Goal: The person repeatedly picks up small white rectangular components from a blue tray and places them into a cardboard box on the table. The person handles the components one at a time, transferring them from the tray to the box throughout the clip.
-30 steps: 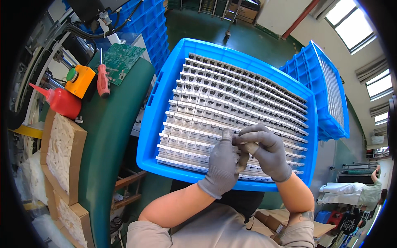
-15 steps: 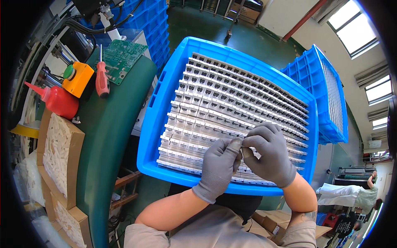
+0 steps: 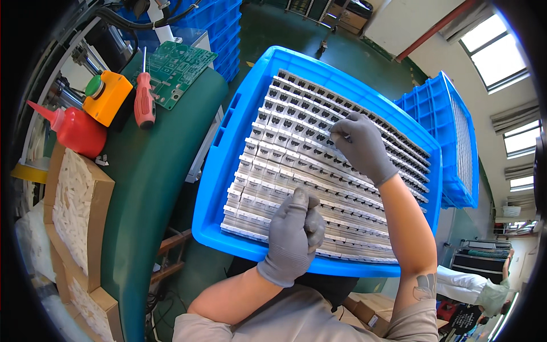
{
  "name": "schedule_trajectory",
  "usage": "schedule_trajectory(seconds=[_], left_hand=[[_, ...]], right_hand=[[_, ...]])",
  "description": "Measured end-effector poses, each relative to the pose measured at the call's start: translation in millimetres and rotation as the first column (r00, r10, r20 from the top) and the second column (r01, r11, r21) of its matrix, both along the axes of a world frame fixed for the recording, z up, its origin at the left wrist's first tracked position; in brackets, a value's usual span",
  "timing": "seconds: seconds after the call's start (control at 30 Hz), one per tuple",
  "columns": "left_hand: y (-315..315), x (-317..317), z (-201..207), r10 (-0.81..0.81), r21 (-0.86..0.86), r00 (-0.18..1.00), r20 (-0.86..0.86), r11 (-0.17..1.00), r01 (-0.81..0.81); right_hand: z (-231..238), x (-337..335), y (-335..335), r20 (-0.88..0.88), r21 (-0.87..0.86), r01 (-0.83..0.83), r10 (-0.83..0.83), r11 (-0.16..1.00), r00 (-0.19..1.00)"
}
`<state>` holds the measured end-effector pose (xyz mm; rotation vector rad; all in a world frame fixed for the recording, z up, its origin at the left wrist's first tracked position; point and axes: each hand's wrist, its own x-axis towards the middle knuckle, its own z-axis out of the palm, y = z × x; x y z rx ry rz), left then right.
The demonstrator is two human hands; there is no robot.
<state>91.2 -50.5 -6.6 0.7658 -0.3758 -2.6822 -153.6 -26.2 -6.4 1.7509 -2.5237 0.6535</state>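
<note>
Both my hands wear grey knit gloves. My left hand [image 3: 294,236] is curled closed above the near rows, thumb pressed along the fingers; whatever it may hold is hidden. Farther out, my right hand [image 3: 364,147] pinches its fingertips just above the middle rows, and anything between them is too small to make out. Beneath both hands lie tight rows of small white-and-grey plastic housings [image 3: 268,154] with dark parts showing in their tops. They fill a large blue crate [image 3: 206,214], which sits tilted in the view.
On the green-topped bench [image 3: 142,199] at left lie a red-handled screwdriver [image 3: 145,102], a green circuit board [image 3: 179,71], a yellow button box [image 3: 107,98] and a red squeeze bottle [image 3: 82,132]. Cartons of small white pieces [image 3: 74,208] stand beside it. Another blue crate [image 3: 439,137] is at right; a co-worker [image 3: 484,285] stands beyond.
My hands were together over the near-middle rows and have come apart. The right has reached away over the farther rows; the left has drawn slightly back toward me, still closed.
</note>
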Motion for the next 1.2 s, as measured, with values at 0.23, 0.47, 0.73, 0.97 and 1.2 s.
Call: schedule_trajectory(seconds=[0.23,0.47,0.73,0.97,1.2], left_hand=[[-1.3,0.0,0.0,-0.042,0.005,0.999,-0.01,0.999,0.043],[-0.7,-0.9,-1.7,-0.027,0.035,1.0,-0.006,0.999,0.027],[0.7,0.4,-9.5,0.021,0.13,0.999,-0.048,0.991,-0.015],[-2.8,-0.9,1.6,-0.017,0.048,1.0,-0.016,0.999,0.018],[-1.4,-3.6,2.4,-0.07,0.046,0.997,0.012,0.997,0.069]], right_hand=[[1.8,1.2,-7.5,-0.022,0.093,0.001,0.001,0.996,1.0],[9.2,9.8,-7.6,-0.101,0.074,0.049,-0.042,0.996,0.994],[17.8,15.4,3.0,-0.038,-0.04,-0.035,0.033,0.999,0.999],[75.3,82.6,25.0,0.227,-0.083,-0.302,0.313,0.95,0.922],[77.7,109.4,33.7,0.168,0.163,-0.35,0.324,0.922,0.931]])
